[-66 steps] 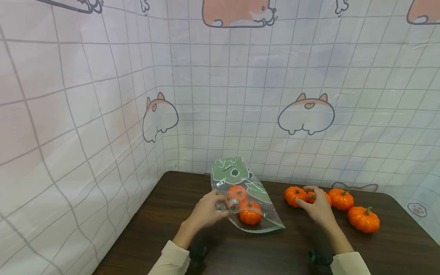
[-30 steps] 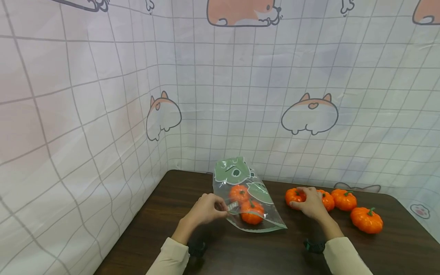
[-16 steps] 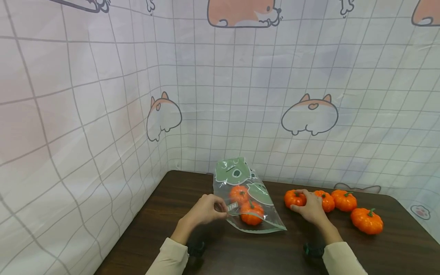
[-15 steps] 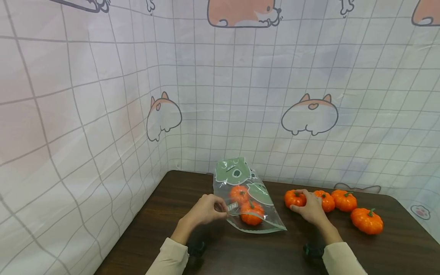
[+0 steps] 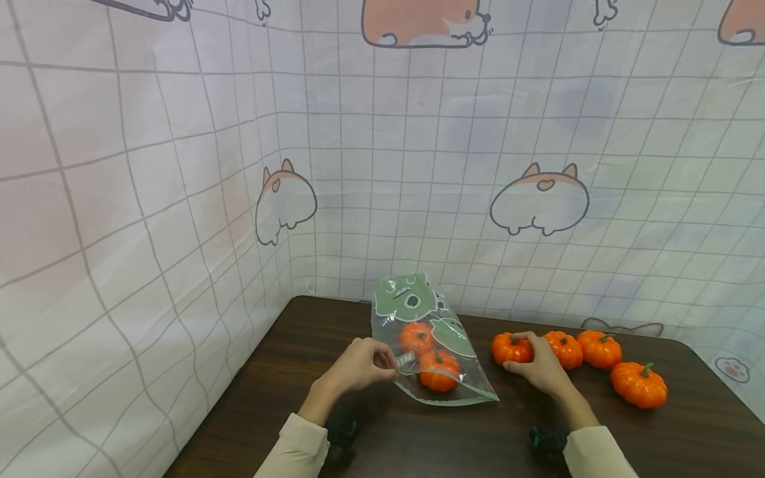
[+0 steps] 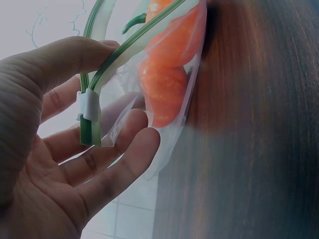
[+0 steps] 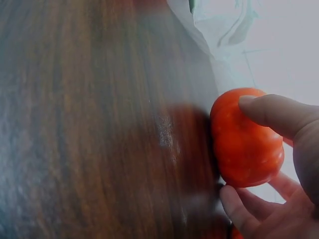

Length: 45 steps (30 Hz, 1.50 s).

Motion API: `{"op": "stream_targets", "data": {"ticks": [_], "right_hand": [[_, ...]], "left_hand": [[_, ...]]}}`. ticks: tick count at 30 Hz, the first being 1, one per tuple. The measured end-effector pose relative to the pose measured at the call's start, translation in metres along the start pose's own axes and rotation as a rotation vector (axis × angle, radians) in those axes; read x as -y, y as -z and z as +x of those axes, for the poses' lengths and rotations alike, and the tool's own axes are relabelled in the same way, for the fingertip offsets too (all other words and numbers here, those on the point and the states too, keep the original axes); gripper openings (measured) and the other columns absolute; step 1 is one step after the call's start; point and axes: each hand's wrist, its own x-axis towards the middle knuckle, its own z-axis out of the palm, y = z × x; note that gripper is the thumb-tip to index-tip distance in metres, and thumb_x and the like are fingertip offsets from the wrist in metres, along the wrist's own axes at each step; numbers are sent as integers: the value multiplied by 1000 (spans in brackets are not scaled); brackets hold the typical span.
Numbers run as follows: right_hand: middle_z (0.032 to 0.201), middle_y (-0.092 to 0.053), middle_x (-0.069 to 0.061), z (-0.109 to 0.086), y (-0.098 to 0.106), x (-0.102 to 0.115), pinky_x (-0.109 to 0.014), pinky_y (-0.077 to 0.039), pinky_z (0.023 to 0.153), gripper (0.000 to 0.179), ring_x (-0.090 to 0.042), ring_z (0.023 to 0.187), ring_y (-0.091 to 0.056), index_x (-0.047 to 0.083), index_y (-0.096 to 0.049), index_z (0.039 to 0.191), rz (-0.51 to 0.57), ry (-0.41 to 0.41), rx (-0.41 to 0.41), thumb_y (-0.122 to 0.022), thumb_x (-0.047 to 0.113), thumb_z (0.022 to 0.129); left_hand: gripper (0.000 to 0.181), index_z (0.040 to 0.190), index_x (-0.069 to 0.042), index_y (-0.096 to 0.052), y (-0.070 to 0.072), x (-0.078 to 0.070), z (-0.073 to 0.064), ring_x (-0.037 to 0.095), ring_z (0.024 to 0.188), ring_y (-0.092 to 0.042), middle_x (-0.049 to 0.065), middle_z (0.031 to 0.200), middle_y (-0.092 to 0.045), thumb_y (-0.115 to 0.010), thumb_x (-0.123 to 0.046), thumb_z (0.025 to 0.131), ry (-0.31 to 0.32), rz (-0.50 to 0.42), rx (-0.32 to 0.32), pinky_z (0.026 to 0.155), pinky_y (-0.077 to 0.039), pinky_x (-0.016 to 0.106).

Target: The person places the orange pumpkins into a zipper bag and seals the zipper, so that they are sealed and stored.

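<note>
A clear zip bag (image 5: 406, 299) with green cartoon print lies on the table, its mouth toward me. Inside it are two small orange pumpkins (image 5: 439, 373). My left hand (image 5: 357, 365) pinches the left corner of the bag's mouth. In the left wrist view, the thumb (image 6: 75, 56) presses the green zip strip near a white slider (image 6: 89, 105), with the fingers behind the film. To the bag's right, my right hand (image 5: 542, 365) holds another pumpkin (image 5: 507, 350). In the right wrist view, the thumb (image 7: 279, 112) lies on that pumpkin (image 7: 244, 144), the other fingers around its opposite side.
Right of my right hand sit three more pumpkins: one close beside it (image 5: 566, 350), one behind (image 5: 600, 349) and one nearer the right edge (image 5: 639, 385). Dark wooden table (image 5: 257, 398) lies underneath. A curtain with dog drawings (image 5: 406, 166) hangs behind and at left.
My right hand has shifted left from between two pumpkins and taken hold of the leftmost one. That pumpkin has moved slightly left, away from its neighbour. The left hand stays at the bag.
</note>
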Motion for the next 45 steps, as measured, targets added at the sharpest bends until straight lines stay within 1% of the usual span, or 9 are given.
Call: {"op": "stream_targets", "data": {"ticks": [6, 11, 19, 25, 29, 33, 39, 45], "right_hand": [[138, -44, -37, -3, 1, 0, -66, -43, 100, 65, -49, 122, -50, -2, -50, 137, 16, 9, 14, -83, 21, 85], [137, -45, -35, -7, 1, 0, -65, -44, 99, 64, -48, 121, -51, -1, -52, 136, 20, 9, 19, -83, 22, 85], [136, -46, -35, -12, 3, -1, -64, -45, 98, 63, -48, 122, -50, 0, -53, 133, 15, 31, 22, -85, 24, 84], [135, -48, -34, -16, 6, 0, -60, -48, 95, 61, -45, 119, -53, 1, -54, 131, 16, 46, 25, -85, 24, 84], [133, -49, -33, -18, 8, 1, -59, -49, 93, 60, -44, 116, -55, 2, -56, 130, 9, 59, 23, -86, 25, 83], [135, -48, -34, -20, 9, 1, -61, -49, 95, 60, -46, 118, -54, 2, -56, 130, 11, 61, 30, -86, 24, 82], [137, -49, -34, -24, 10, 1, -61, -49, 97, 60, -46, 121, -52, 3, -56, 129, 2, 64, 33, -85, 25, 83], [138, -47, -34, -28, 12, 3, -61, -49, 97, 60, -46, 121, -53, 3, -55, 130, 8, 65, 38, -85, 26, 83]], "left_hand": [[7, 82, -22, -75, 0, -2, -1, 3, 74, -64, -8, 79, -73, -81, -20, 86, -5, -6, 4, 71, -54, 23], [7, 81, -21, -75, -1, -4, -1, 3, 74, -64, -8, 80, -72, -80, -20, 86, -1, -7, 5, 71, -54, 23], [8, 80, -21, -74, -3, -2, 0, 3, 74, -64, -7, 79, -73, -81, -20, 85, -12, -2, -9, 70, -53, 24], [10, 80, -21, -74, -4, -1, 1, 3, 73, -63, -8, 79, -73, -81, -21, 85, -20, -11, -18, 68, -53, 23], [10, 80, -21, -74, -6, -1, 1, 2, 70, -62, -9, 78, -73, -81, -20, 86, -30, -21, -32, 66, -51, 22], [10, 80, -21, -74, -7, -1, 2, 1, 70, -62, -8, 78, -73, -82, -18, 85, -43, -35, -54, 65, -51, 22], [10, 81, -20, -74, -10, -1, 3, 1, 68, -63, -6, 78, -73, -82, -16, 85, -61, -52, -89, 64, -52, 22], [8, 82, -19, -76, -12, -3, 3, 4, 65, -62, -8, 75, -71, -82, -15, 84, -55, -59, -105, 61, -51, 22]]}}
